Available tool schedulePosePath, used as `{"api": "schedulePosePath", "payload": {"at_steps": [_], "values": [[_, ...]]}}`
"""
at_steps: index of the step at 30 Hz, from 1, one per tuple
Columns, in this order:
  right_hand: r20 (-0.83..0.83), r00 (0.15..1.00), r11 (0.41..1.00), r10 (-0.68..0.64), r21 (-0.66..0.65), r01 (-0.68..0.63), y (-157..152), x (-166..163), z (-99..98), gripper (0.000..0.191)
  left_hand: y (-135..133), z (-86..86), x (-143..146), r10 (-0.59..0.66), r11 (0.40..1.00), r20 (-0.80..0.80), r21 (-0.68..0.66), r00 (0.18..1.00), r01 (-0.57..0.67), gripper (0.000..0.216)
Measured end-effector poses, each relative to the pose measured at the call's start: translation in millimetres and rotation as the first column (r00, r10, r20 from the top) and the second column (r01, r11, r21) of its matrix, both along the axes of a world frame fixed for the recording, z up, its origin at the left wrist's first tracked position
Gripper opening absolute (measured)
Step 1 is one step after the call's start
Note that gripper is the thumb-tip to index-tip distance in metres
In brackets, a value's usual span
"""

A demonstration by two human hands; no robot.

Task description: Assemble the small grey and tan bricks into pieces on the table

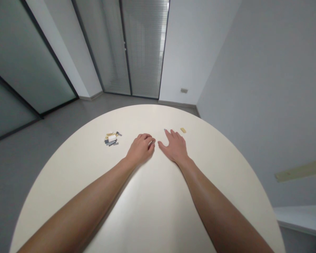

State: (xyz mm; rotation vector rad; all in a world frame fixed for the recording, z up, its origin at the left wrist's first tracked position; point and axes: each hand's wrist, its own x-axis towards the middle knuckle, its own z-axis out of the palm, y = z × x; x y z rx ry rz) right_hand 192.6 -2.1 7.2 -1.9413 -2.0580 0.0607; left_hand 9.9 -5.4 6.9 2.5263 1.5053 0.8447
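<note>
My left hand (140, 149) rests on the white round table (152, 196), its fingers curled together. Between thumb and index finger shows a small greyish piece (153, 141), mostly hidden and too small to name. Just to the right, my right hand (176, 147) lies palm down with thumb and fingers spread. A tiny grey piece (165, 130) sits at the tip of its index finger. Beyond the right fingers lies a flat yellow piece (183, 130). Left of my left hand is a small pile of white, grey and yellow pieces (112, 138) that look like toy building bricks.
The table's curved far edge (147, 105) lies beyond my hands. Behind it stand a glass door (144, 52) with blinds and a white wall with a socket (184, 90). Frosted glass panels (23, 52) are at the left, a grey wall (274, 88) at the right.
</note>
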Motion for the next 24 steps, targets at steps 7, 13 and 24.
{"api": "schedulePosePath", "payload": {"at_steps": [7,13,24], "values": [[-0.036,0.998,0.999,0.047,0.018,-0.046,-1.0,1.4,1.8,0.061,-1.3,1.7,0.6,0.004,1.0,0.003,-0.008,1.0,-0.004,0.025],[0.01,0.997,0.997,0.071,-0.019,-0.07,-2.2,1.3,3.1,0.062,-1.4,2.8,1.1,0.007,1.0,-0.006,-0.015,1.0,-0.007,0.026],[0.013,0.997,0.997,0.072,-0.032,-0.072,-2.4,0.5,4.0,0.065,-3.8,4.6,2.0,0.023,1.0,-0.055,0.003,0.998,-0.023,0.028]]}}
